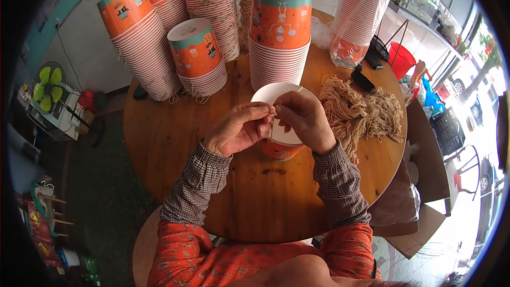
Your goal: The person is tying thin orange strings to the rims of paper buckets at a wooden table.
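An orange paper bucket (281, 152) with a white inside stands mouth up on the table, close in front of me. Over its mouth my left hand (236, 132) and my right hand (311, 122) meet fingertip to fingertip. Both are closed in a pinch on a small beige piece of string (272, 111), mostly hidden by the fingers. To the right of the bucket lies a loose bundle of beige string (342, 111), spread in strands. Just behind the bucket rises a stack of upturned paper buckets (279, 66), orange with a green band.
More bucket stacks (146, 48) stand at the back left of the round wooden table (249, 207), several with string around them. A plastic-wrapped stack (353, 26) leans at the back right. An open cardboard box (396, 202) sits by the right edge; a green fan (48, 89) stands far left.
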Demonstrator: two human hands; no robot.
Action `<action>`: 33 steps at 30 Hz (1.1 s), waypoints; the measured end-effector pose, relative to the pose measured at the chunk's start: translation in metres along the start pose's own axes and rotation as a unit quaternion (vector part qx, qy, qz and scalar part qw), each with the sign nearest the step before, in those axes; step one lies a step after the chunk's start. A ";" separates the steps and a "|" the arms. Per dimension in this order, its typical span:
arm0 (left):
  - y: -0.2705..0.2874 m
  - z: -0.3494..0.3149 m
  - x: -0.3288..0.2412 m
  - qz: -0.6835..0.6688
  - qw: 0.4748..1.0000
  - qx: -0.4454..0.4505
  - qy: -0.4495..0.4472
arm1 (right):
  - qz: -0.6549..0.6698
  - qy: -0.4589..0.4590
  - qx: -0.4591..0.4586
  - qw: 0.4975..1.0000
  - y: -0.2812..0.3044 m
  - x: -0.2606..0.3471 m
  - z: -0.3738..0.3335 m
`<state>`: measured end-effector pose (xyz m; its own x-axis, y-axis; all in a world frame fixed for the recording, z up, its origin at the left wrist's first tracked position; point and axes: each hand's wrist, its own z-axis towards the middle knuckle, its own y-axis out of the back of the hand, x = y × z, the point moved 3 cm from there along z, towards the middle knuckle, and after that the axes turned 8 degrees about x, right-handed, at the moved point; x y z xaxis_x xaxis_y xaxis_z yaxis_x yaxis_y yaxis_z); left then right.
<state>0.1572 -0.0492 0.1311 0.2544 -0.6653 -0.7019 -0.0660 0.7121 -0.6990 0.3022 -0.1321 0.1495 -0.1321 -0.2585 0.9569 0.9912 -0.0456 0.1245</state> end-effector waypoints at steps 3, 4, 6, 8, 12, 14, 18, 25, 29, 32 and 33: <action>0.001 -0.002 -0.001 -0.025 0.999 -0.042 -0.024 | -0.008 0.021 0.014 1.000 -0.002 0.002 0.002; 0.001 -0.002 -0.001 -0.025 0.998 -0.042 -0.025 | -0.005 0.032 0.009 0.999 -0.003 0.002 0.002; 0.003 -0.003 -0.002 -0.014 0.996 -0.069 -0.053 | -0.003 0.043 0.005 0.999 -0.004 0.001 0.003; 0.001 -0.003 -0.003 0.013 0.995 -0.079 -0.062 | -0.026 0.099 -0.007 0.995 -0.004 0.001 0.001; 0.002 -0.001 -0.002 0.044 0.992 -0.096 -0.065 | -0.157 0.179 -0.058 0.969 -0.009 0.012 -0.002; 0.003 -0.002 -0.001 0.045 0.992 -0.096 -0.065 | -0.214 0.182 -0.059 0.958 -0.011 0.017 -0.003; 0.002 -0.002 0.001 0.068 0.991 -0.097 -0.068 | -0.243 0.198 -0.064 0.948 -0.011 0.024 -0.005; -0.004 -0.004 -0.001 0.172 0.972 -0.143 -0.075 | -0.179 0.160 -0.046 0.970 0.000 0.016 -0.005; -0.002 -0.003 0.000 0.221 0.964 -0.119 -0.090 | -0.153 0.130 -0.041 0.979 0.001 0.012 -0.005; -0.004 -0.002 0.000 0.246 0.957 -0.121 -0.097 | -0.163 0.115 -0.039 0.979 0.000 0.012 -0.004; -0.005 -0.002 0.000 0.257 0.953 -0.127 -0.099 | -0.163 0.115 -0.040 0.979 -0.001 0.013 -0.005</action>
<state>0.1554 -0.0533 0.1342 0.3002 -0.1706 -0.9385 -0.4560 0.8385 -0.2983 0.2997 -0.1398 0.1604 -0.4492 -0.4277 0.7844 0.8932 -0.2342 0.3838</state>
